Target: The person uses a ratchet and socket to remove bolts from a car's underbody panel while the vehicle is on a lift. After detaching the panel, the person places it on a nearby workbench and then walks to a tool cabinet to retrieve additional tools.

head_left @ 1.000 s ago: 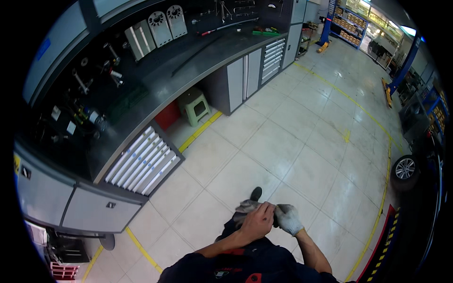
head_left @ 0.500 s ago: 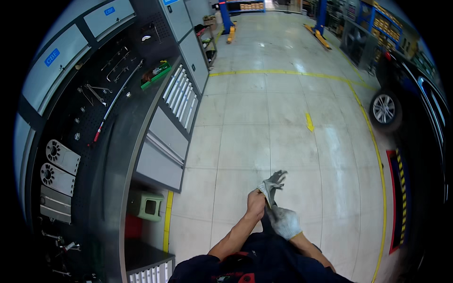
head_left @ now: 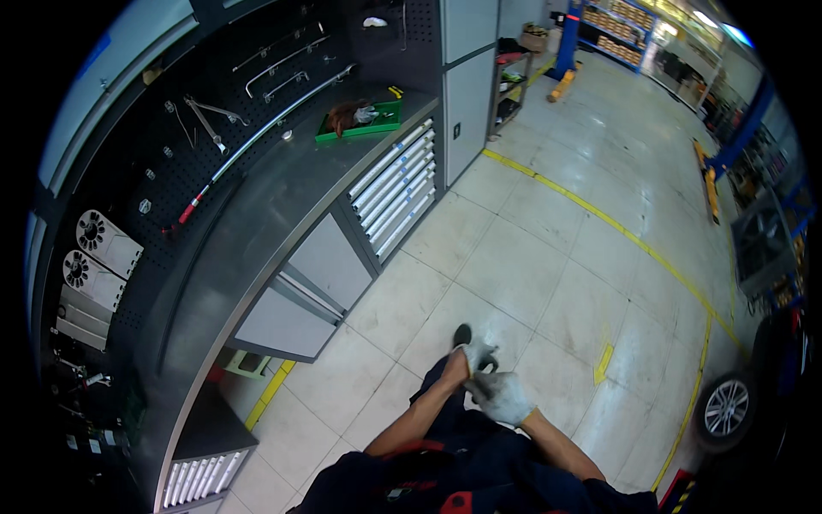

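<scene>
A grey-white work glove (head_left: pixel 477 353) with darker fingers covers most of my left hand (head_left: pixel 481 360). Its fingers look apart, though blurred, and bare skin shows behind the cuff. My right hand (head_left: pixel 505 399) wears a matching glove, pale at the back and greyer towards the fingers. The right fingers are closed at the left glove's lower edge near the wrist; their exact grip is partly hidden. Both hands are in front of my dark work clothes, above the floor, with a dark shoe (head_left: pixel 462 335) just beyond the left one.
Along the left runs a dark workbench (head_left: pixel 257 201) with drawers, a green tray (head_left: pixel 360 128) and wall-hung tools. A pale green stool (head_left: pixel 248 363) sits beneath. At right are a car wheel (head_left: pixel 726 409) and yellow floor lines. Blue lift posts (head_left: pixel 568 43) stand farther off.
My view has turned left, bringing the bench closer to the middle. The left glove, loose beyond my bare left fist before, now covers most of that hand. My right hand stays beside it.
</scene>
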`<state>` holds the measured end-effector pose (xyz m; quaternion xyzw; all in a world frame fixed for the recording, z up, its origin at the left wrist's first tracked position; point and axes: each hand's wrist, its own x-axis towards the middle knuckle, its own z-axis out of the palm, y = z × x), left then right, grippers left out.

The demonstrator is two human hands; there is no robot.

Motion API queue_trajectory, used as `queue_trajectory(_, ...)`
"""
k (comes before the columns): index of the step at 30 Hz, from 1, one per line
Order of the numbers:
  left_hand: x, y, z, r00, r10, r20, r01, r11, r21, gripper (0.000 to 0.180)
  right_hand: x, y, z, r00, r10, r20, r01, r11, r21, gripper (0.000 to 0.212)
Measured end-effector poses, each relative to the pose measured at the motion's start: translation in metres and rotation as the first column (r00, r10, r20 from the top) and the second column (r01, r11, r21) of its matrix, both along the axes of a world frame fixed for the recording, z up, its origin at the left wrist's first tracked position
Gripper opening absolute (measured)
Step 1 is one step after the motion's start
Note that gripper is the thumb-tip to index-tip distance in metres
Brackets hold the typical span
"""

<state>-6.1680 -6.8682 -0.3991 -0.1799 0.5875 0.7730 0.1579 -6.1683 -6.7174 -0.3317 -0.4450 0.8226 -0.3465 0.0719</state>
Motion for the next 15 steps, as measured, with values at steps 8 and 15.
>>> queue_trajectory(8, -0.327, -0.015, 0.032, 0.734, -0.609, 0.301, 0.678, 0.637, -0.366, 0.061, -0.266, -0.027, 0.032, 0.990, -0.124, -0.061, 0.125, 0.992, 0.011, 0.022)
queue_trajectory(15, -0.516, -0.024, -0.002, 0.802, -0.538, 0.261, 0.555, 0.832, 0.007, 0.050, -0.439, -0.051, 0.039, 0.991, -0.131, 0.042, 0.132, 0.991, -0.016, 0.016)
